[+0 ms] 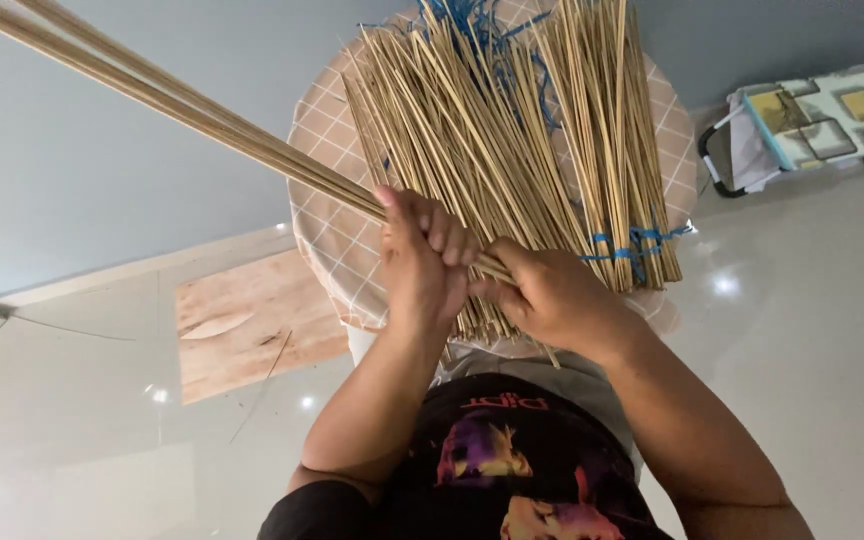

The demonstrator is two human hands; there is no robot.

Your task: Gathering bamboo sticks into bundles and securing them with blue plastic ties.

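Head view shows the left hand [420, 262] and right hand [549, 295], each grip closed tight around one thin bunch of sticks [182, 105] slanting up-left, held apart from the tied stick pile [512, 150] lying just beyond on the round checked surface [327, 235].

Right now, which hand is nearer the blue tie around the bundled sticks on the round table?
Right. The right hand sits just beside the blue tie; the left hand is farther off, gripping the loose sticks.
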